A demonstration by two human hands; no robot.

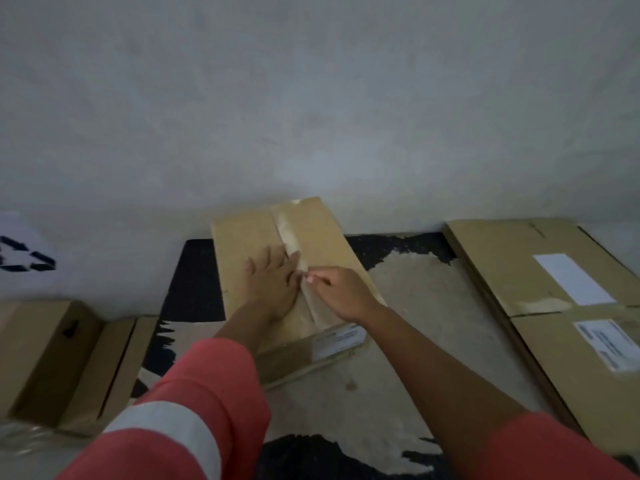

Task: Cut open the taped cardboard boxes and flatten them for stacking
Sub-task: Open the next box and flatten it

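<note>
A flat brown cardboard box (249, 237) lies in the middle of the work surface, sealed by a strip of clear tape (289, 233) running along its centre seam. My left hand (273, 289) presses flat on the box top, fingers straight, just left of the tape. My right hand (341, 294) is on the seam beside it, fingers curled, pinching something small at the tape; what it pinches is too blurred to name. A white label (337, 341) is stuck on the box's near side.
A stack of flattened boxes (519, 271) with white labels lies at the right. Another brown box (45, 355) stands at the left with flat cardboard (117, 362) beside it. A white sheet with a recycling symbol (24, 259) is far left. A grey wall rises behind.
</note>
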